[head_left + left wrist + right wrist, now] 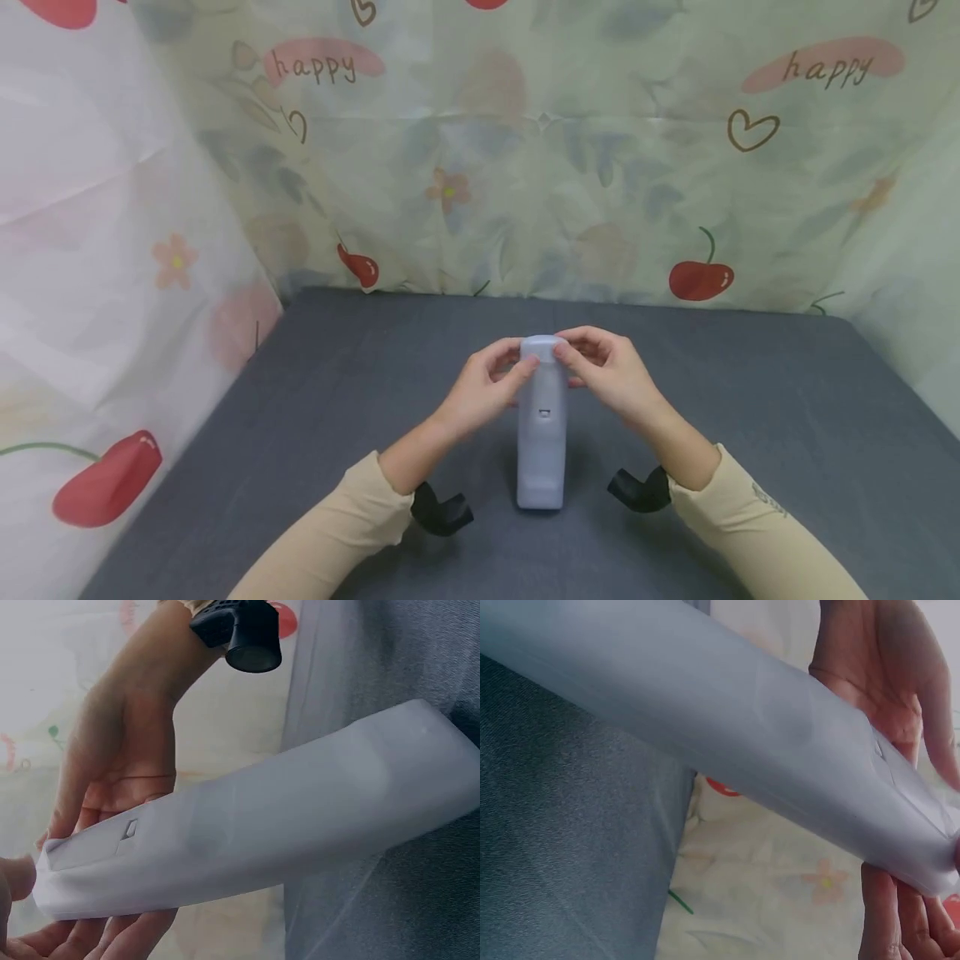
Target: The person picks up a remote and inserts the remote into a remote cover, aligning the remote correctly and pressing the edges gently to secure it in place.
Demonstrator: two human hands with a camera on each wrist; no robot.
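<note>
A long whitish plastic handset-shaped device point(542, 454) is held up lengthwise in front of me, its lower end close over the dark grey table. A small latch point(544, 413) sits in its face, at the edge of a cover panel point(90, 844). My left hand point(483, 383) pinches the top end from the left, thumb on the near face and fingers behind. From the right, my right hand point(617, 375) grips that same end, its thumb near the top corner. In the left wrist view the right hand point(131, 750) shows beyond the device.
The dark grey tabletop point(360, 375) stretches around the hands. Behind it hangs a printed curtain point(540, 167) with cherries and lettering, and another printed sheet point(90, 292) borders the left side. Black wrist mounts point(641, 490) stick out below both wrists.
</note>
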